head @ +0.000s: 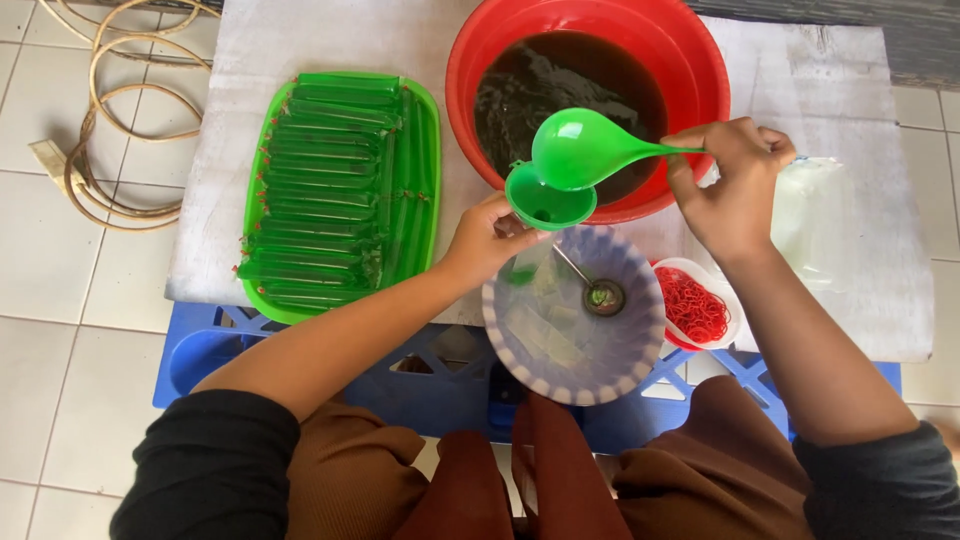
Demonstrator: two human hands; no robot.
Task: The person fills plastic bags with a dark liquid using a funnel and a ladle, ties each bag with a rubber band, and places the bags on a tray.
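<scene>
The right hand (735, 185) is closed around the handle of a green plastic ladle (582, 148), whose bowl is tilted over a small green plastic funnel (543, 198). The funnel is gripped at its rim by the left hand (487, 238), and a narrow clear plastic tube bag (520, 268) with a little green liquid inside hangs below its spout. Both are held above a round lilac plastic basin with a scalloped pale rim (575, 315), in which clear liquid, more clear bags and a metal spoon (592, 288) are seen. Just behind the ladle, a large red plastic basin (690, 75) filled with dark liquid is set on the white-covered worktop (330, 40). To the right of the lilac basin, a small white bowl (722, 300) heaped with red rubber bands is placed, and beyond it a clear plastic bag (812, 215) lies. To the left, a green rectangular plastic tray (250, 215) is stacked with filled, tied green tube bags (330, 180). A blue plastic crate (200, 350) is visible under the worktop, and a coiled beige cable (110, 120) lies on the white tiled floor (60, 330).
</scene>
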